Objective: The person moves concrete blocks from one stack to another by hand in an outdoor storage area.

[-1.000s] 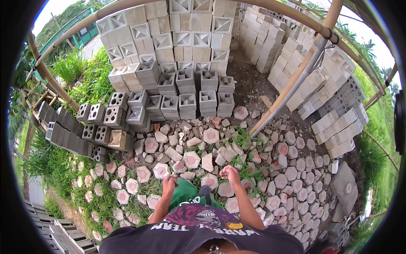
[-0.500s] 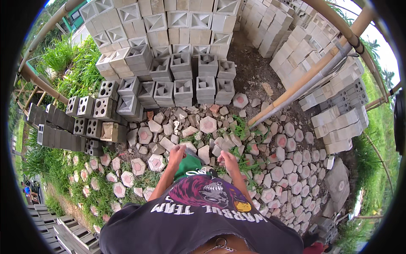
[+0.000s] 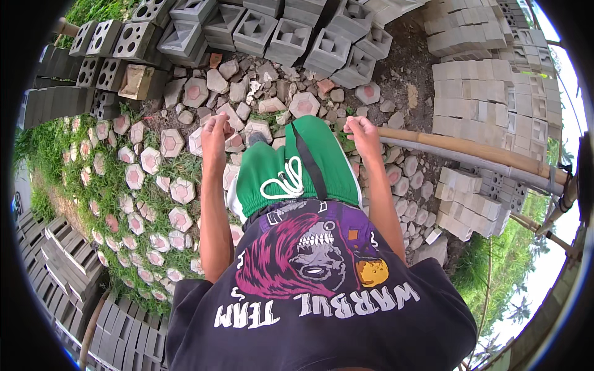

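Observation:
I look straight down my own body: a black printed shirt and green shorts with a white drawstring. My left hand hangs at my left side with its fingers curled and nothing in it. On the other side my right hand is curled into a loose fist, also with nothing in it. Both hands hover above a ground of hexagonal paving stones with reddish centres, nearest to loose stones by my feet.
Grey hollow concrete blocks are piled ahead. Stacks of flat grey pavers stand at the right, more pavers at the lower left. A bamboo pole slants across the right. Grass grows between the stones.
The view has tipped further down and forward: the block piles slid toward the top edge and my shirt fills more of the frame. Both hands stay curled at my sides.

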`<action>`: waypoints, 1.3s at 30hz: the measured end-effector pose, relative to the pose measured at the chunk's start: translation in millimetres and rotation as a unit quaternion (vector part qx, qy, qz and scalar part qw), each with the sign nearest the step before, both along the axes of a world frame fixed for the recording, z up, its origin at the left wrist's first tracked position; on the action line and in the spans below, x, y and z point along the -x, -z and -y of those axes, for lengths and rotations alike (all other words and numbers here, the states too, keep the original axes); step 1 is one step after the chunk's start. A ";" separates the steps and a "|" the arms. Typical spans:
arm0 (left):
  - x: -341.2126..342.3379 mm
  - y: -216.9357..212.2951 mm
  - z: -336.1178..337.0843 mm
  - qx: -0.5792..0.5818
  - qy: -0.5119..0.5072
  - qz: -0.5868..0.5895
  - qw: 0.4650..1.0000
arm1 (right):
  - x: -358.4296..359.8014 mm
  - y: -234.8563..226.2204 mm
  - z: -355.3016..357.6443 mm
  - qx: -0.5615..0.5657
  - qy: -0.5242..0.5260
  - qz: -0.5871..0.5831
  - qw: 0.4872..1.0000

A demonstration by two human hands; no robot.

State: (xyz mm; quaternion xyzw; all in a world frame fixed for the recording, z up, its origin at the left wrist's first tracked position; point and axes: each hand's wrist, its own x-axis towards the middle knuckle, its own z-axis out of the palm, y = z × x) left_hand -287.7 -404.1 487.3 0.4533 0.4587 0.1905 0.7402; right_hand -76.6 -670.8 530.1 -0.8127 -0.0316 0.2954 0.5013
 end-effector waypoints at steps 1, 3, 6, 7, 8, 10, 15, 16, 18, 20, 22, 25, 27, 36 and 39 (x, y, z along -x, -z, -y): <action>5.4 13.2 1.6 0.025 -0.034 -0.011 0.999 | -4.0 5.6 -3.1 0.007 -0.018 -0.001 1.000; 16.3 40.1 6.8 0.071 -0.082 -0.034 0.993 | -21.1 28.0 -1.5 0.051 -0.032 0.048 0.997; 29.0 89.1 18.7 0.121 -0.147 -0.070 0.979 | -66.0 49.9 -2.1 0.110 -0.060 0.106 0.986; 32.1 104.0 22.7 0.134 -0.171 -0.090 0.972 | -85.5 56.5 -3.1 0.123 -0.057 0.114 0.984; 34.7 118.9 28.3 0.148 -0.195 -0.111 0.963 | -104.6 64.1 -3.5 0.137 -0.053 0.122 0.982; 36.4 146.8 36.2 0.181 -0.204 -0.156 0.949 | -147.3 82.0 -10.4 0.148 -0.049 0.098 0.983; -3.8 211.7 52.8 0.188 -0.202 -0.261 0.925 | -251.3 163.4 -19.9 0.200 -0.072 0.001 0.977; -23.4 219.2 49.6 0.186 -0.192 -0.286 0.920 | -270.9 191.1 -11.5 0.197 -0.075 -0.008 0.978; -59.0 248.1 47.8 0.172 -0.136 -0.304 0.927 | -311.8 249.4 -6.9 0.215 -0.109 -0.037 0.970; -120.6 272.6 44.9 0.131 -0.112 -0.286 0.942 | -351.5 311.2 6.3 0.263 -0.128 -0.054 0.955; -195.9 297.2 43.3 0.058 -0.009 -0.335 0.941 | -387.4 369.3 15.9 0.309 -0.149 -0.087 0.935; -305.4 344.4 44.6 -0.033 0.175 -0.332 0.926 | -428.3 428.4 7.3 0.332 -0.084 -0.145 0.928; -386.9 368.7 43.8 -0.054 0.222 -0.320 0.919 | -456.2 463.1 0.0 0.323 -0.068 -0.141 0.933; -610.7 475.1 14.1 -0.236 0.328 -0.325 0.855 | -538.4 570.7 -54.6 0.226 -0.015 -0.040 0.973; -625.2 493.9 -4.4 -0.273 0.397 -0.378 0.790 | -537.7 573.5 -74.1 0.239 -0.018 -0.058 0.969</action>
